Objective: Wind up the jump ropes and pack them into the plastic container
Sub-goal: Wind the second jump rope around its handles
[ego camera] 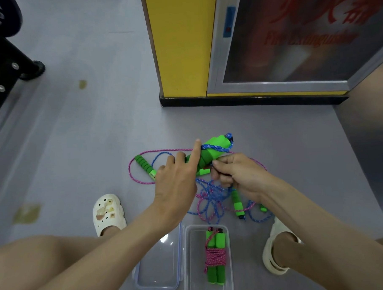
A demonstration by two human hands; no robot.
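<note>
Nearby, pink rope (pixel 156 150) tangles underneath; left fingers (pixel 195 154) clamp green handles (pixel 214 140); right fingers (pixel 222 163) pinch blue rope (pixel 214 147).

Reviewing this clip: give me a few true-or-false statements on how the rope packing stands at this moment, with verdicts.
1. The plastic container holds one wound pink rope. True.
2. The lid is snapped onto the container. False: the lid lies beside the container, on its left in the picture.
3. The left hand grips the green handles with its index finger stretched out. True.
4. The right hand rests empty on the floor. False: the right hand pinches the blue rope next to the handles.
5. Every pink rope is packed. False: a loose pink rope lies on the floor.
</note>
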